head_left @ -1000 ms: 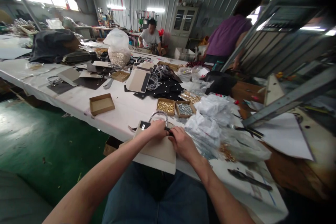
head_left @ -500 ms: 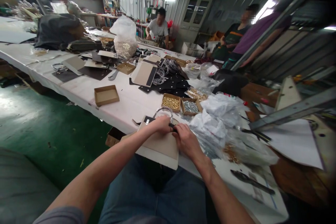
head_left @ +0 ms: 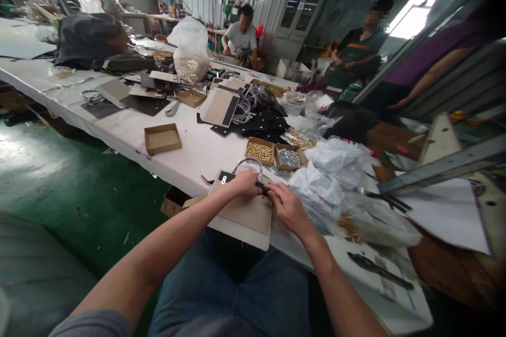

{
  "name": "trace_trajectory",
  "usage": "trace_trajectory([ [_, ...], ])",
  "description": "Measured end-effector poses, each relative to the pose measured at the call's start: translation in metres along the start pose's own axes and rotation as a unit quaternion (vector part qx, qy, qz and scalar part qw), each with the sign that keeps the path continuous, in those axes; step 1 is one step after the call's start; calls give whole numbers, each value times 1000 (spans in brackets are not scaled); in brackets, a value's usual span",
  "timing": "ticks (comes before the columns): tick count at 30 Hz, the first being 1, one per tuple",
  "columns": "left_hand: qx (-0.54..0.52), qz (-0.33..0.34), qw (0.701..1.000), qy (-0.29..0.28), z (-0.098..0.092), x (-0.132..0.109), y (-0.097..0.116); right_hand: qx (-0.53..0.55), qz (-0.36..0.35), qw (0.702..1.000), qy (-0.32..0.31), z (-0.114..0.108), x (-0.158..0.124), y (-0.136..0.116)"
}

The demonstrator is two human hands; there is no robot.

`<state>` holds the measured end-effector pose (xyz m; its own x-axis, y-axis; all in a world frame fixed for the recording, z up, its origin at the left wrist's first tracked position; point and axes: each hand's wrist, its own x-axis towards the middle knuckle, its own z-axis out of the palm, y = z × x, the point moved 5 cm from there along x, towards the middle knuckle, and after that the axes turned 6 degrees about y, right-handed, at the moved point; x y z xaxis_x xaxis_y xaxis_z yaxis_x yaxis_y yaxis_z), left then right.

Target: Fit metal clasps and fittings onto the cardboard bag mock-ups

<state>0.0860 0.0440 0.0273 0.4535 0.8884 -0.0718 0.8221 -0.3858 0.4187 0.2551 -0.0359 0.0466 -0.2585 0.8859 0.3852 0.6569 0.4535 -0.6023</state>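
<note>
A beige bag panel (head_left: 243, 217) with a dark band along its top lies at the table's front edge, partly overhanging my lap. My left hand (head_left: 245, 183) is closed at its top edge, fingers curled and partly hidden. Between both hands runs a short black strap (head_left: 261, 185). My right hand (head_left: 288, 204) pinches the strap's right end near the panel's upper right corner. A plastic-wrapped loop handle (head_left: 250, 161) stands up behind my left hand. On the dark band a small white metal fitting (head_left: 224, 179) shows.
Behind the panel sit a box of gold-coloured studs (head_left: 260, 151) and a box of silver hardware (head_left: 290, 157). Plastic bags (head_left: 322, 184) crowd the right, near a black tool (head_left: 379, 270). A cardboard tray (head_left: 162, 139) stands left; stacked panels (head_left: 221, 105) lie farther back. Several people are beyond.
My right hand's fingers have shifted slightly on the strap's end, uncovering more of the panel's corner. My left hand stays in place. At right, the person in purple has moved farther right.
</note>
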Motion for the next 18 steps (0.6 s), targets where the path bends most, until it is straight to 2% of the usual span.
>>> trace_trajectory([
  [4,-37,-14,999,2,2,1,-3,130,125,982,63,-9,-2,12],
  [7,-53,-17,998,3,4,2,-5,186,189,962,66,-5,-4,19],
  [15,-40,-17,999,-2,6,3,-7,256,255,932,20,14,-10,28],
  [18,-36,-19,999,-6,7,3,-7,239,253,938,17,14,-7,28],
])
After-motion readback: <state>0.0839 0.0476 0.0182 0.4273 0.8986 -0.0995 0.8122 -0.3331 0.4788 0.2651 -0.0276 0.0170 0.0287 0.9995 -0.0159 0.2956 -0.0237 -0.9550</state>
